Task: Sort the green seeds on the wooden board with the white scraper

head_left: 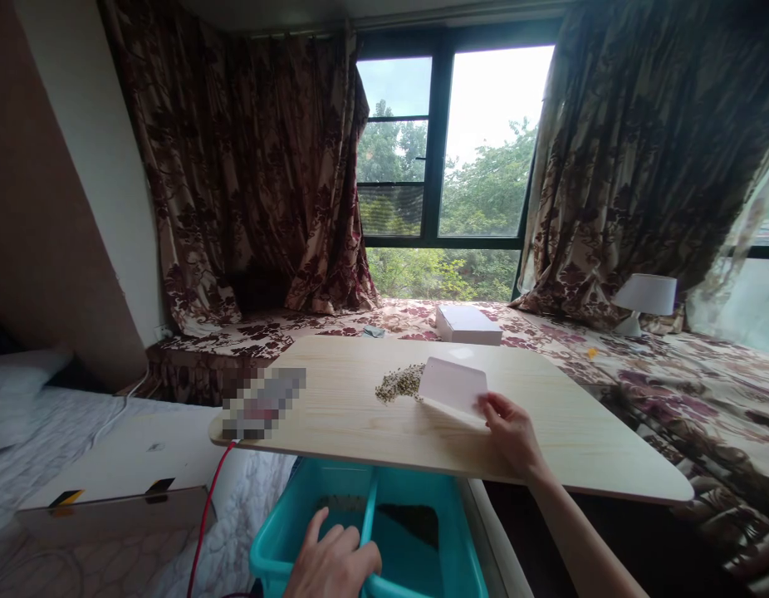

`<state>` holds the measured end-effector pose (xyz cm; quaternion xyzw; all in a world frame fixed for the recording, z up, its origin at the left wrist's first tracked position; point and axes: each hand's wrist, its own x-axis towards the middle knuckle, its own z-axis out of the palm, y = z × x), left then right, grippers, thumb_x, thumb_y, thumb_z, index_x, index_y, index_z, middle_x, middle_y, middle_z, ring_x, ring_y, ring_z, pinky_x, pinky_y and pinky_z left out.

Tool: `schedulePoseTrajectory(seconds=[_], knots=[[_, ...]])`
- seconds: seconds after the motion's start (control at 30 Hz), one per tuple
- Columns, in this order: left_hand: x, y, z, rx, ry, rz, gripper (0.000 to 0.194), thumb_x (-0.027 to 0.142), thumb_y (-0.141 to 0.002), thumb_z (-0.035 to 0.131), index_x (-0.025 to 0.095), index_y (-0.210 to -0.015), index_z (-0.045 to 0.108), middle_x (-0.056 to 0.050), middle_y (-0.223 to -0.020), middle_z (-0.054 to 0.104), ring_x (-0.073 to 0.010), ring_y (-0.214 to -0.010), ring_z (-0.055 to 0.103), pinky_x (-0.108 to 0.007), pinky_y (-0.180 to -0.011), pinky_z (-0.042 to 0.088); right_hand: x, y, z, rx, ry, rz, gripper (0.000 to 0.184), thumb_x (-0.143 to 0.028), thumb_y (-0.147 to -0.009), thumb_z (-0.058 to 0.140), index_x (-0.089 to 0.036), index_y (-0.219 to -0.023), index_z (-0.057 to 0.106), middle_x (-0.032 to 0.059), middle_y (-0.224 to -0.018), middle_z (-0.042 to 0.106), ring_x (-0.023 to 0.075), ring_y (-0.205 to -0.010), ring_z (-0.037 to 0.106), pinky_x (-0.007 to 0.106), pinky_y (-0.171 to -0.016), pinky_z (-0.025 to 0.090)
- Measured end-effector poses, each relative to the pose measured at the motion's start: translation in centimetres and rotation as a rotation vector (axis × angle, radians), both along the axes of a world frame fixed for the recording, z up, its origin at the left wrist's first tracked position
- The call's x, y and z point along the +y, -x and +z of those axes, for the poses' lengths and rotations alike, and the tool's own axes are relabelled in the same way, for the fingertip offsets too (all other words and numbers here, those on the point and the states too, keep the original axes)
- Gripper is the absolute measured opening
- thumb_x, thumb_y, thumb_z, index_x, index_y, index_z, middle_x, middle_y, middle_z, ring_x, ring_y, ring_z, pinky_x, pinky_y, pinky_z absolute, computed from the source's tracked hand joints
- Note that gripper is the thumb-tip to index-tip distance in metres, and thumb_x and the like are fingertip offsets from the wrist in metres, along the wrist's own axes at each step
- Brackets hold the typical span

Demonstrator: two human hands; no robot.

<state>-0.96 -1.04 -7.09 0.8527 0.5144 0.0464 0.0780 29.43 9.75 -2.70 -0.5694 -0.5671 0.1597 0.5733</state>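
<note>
Turquoise plastic is forming the two-compartment bin (258, 552) below the near edge of the pale wood-grain table (347, 436), and small spills are looking like the main danger. The right hand (512, 428) is holding a thin, pale rectangular card (453, 384), its grip closing thumb and fingers on one near corner. The card is tilting over the right end of a loose heap of small greenish-brown grains (400, 384), which is lying near the middle of the table

Because the grip is pinching only a corner, the card could be twisting or flexing under a push, leaving grains behind or flicking them sideways. The grains are spreading thinly at the heap's left end, so a quick stroke could be scattering them further. Grains going over the near edge could be missing the bin, or landing in the wrong side of its turquoise divider (370, 505), since dark material (418, 523) is already lying in the right compartment

The left hand (338, 561) is touching the divider with fingers curling; whether its grip is closing firmly is impossible to tell. Leaning there could be tipping the bin. A red cable (205, 515) is hanging off the table's left end, where a snag could be dragging the pixelated object (266, 404)
</note>
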Motion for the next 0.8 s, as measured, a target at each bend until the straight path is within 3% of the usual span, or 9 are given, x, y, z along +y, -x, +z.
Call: schedulePoseTrajectory(seconds=[0.5, 0.8], knots=[[-0.7, 0.3, 2.4, -0.05, 0.089, -0.037, 0.02, 0.016, -0.071, 0.057, 0.026, -0.088, 0.062, 0.001, -0.087, 0.063, -0.0203, -0.092, 0.06, -0.053, -0.105, 0.023, -0.5, 0.2, 0.4, 0.005, 0.026, -0.007, 0.031, -0.043, -0.073, 0.056, -0.017, -0.079, 0.07, 0.0071, -0.073, 0.072, 0.0201, -0.065, 0.062, 0.028, -0.055, 0.046], [-0.8, 0.1, 2.7, -0.039, 0.097, -0.019, 0.018, 0.018, -0.072, 0.058, 0.026, -0.087, 0.062, 0.001, -0.087, 0.062, -0.0205, -0.093, 0.059, -0.052, -0.106, 0.021, -0.9, 0.4, 0.8, -0.014, 0.058, 0.0, 0.03, -0.042, -0.072, 0.056, -0.017, -0.079, 0.07, 0.0067, -0.074, 0.072, 0.0215, -0.069, 0.064, 0.03, -0.061, 0.048]])
